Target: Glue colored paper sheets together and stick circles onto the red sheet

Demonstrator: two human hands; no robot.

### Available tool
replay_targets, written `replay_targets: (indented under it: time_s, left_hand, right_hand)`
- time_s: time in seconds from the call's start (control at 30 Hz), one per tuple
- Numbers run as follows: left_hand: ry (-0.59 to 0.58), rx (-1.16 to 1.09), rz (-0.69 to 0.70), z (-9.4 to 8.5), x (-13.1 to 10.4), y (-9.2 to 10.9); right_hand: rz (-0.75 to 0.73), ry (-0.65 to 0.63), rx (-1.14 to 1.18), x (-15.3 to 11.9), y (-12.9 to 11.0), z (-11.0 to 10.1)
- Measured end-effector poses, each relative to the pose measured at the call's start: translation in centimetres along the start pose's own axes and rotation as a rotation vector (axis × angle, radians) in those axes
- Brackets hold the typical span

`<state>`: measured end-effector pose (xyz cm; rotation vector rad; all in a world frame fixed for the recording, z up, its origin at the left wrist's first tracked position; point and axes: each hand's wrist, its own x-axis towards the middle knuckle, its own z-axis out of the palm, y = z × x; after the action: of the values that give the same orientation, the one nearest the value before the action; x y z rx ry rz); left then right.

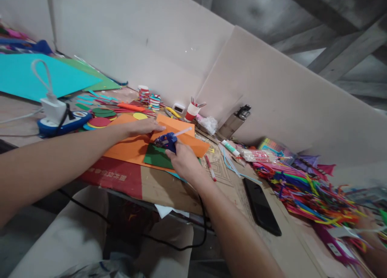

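Observation:
My right hand (pixel 186 159) is closed around the handle of a blue hot glue gun (pixel 167 140), with a pale glue stick poking out of its back. The gun's nozzle points left, over folded orange paper (pixel 198 144). My left hand (pixel 144 127) lies flat on the orange paper, fingers stretched toward the gun's tip. Underneath the gun sits a piece of green paper (pixel 157 158), on top of a larger orange sheet (pixel 130 152). Whether the nozzle touches the paper is hidden by the gun and my hand.
A blue power strip (pixel 65 123) with a white plug stands left. Colored paper circles (pixel 101 119) lie behind my left arm. On the right are a black phone (pixel 261 205), a red pen (pixel 211 167), a glue stick tube (pixel 230 147) and piled pipe cleaners (pixel 302 189). Another person's hand (pixel 365 221) shows far right.

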<state>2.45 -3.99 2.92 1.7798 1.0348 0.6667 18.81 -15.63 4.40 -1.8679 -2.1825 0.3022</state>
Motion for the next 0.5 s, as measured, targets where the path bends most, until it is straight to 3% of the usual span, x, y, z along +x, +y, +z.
replay_targets:
  time_s: [0.23, 0.5]
  left_hand:
    - [-0.083, -0.057, -0.003, -0.1, -0.1, -0.2]
    - [0.027, 0.301, 0.109, 0.2, 0.6, -0.9]
  right_hand:
    - [0.105, -0.027, 0.051, -2.0, 2.0, -1.6]
    - [0.259, 0.088, -0.016, -5.0, 7.0, -3.7]
